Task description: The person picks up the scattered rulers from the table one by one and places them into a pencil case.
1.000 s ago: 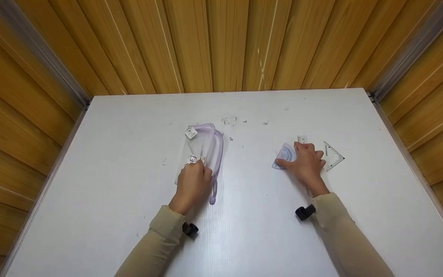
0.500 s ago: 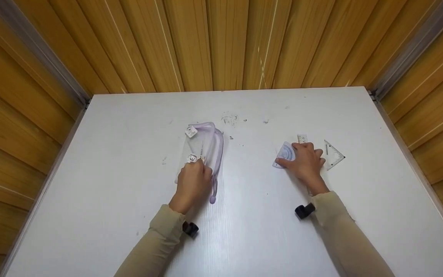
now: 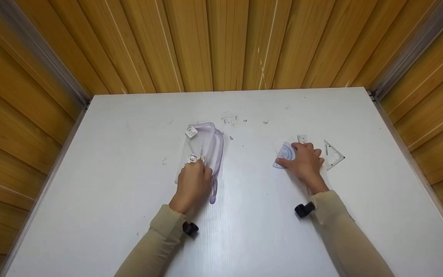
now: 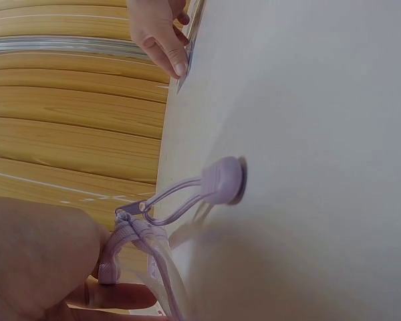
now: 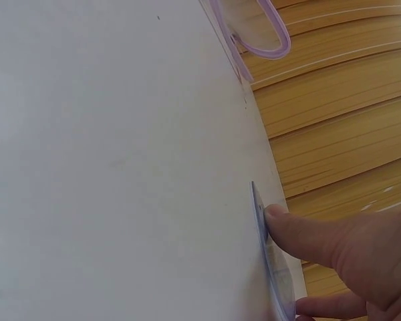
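Note:
A clear zip pouch (image 3: pixel 202 140) with lilac trim lies left of centre in the head view. My left hand (image 3: pixel 194 182) grips its near end with curled fingers. The lilac zipper pull (image 4: pixel 222 182) hangs beside that hand in the left wrist view. Farther right, my right hand (image 3: pixel 305 163) pinches a bluish clear protractor (image 3: pixel 286 152) by its edges, thumb on the near left side. A clear ruler (image 3: pixel 302 138) runs beneath the right hand, mostly hidden by it. Just right of the fingers lies a clear triangular set square (image 3: pixel 334 155), apart from the hand.
All of this is on a white table (image 3: pixel 244 231) with dark smudges toward its back. Wood-patterned panels (image 3: pixel 229 46) enclose the back and both sides. Small white cards or labels (image 3: pixel 191 132) with printed faces show on the pouch.

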### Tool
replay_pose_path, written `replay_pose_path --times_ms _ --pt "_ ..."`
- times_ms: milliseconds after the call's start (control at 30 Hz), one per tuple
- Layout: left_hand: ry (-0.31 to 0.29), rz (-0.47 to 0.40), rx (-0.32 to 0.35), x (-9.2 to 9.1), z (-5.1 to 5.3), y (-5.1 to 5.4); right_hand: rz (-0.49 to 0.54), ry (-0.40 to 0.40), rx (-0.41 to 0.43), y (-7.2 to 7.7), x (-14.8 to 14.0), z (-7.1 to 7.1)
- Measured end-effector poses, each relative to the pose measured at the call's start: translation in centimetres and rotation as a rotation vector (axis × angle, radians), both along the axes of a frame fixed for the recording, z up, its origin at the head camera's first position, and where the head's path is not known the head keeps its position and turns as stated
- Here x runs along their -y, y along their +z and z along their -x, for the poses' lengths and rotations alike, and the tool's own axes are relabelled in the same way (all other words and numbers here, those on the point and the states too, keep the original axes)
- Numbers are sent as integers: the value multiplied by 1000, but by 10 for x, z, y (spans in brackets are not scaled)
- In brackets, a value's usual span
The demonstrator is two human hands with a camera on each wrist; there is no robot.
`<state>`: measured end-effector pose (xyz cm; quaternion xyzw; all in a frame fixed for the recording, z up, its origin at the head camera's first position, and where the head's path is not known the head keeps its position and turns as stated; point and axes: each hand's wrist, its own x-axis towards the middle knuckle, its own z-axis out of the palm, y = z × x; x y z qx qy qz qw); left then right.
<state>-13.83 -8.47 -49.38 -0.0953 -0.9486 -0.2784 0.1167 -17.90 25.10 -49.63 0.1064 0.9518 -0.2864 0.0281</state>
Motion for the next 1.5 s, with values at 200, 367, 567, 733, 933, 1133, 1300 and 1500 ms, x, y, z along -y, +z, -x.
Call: replay_pose_path --times_ms 200,367,567,733,933,1133,1300,1500 --pt "7 7 -2 0 1 -1 19 4 8 2 -1 2" --pt "19 12 1 -1 1 0 23 16 14 4 0 4" --pt "40 11 23 -2 -1 2 42 27 -4 7 1 6" --pt "26 6 12 -2 -2 2 113 47 -10 9 0 7" --pt "1 -1 -24 0 -1 1 180 49 -44 12 -2 10" --pt "16 -5 -21 0 -1 1 216 -2 -58 14 -4 12" --pt "18 -13 -6 0 -1 1 301 -21 -57 14 -6 11" --pt "21 -14 15 0 -1 1 343 -39 -75 14 -6 13"
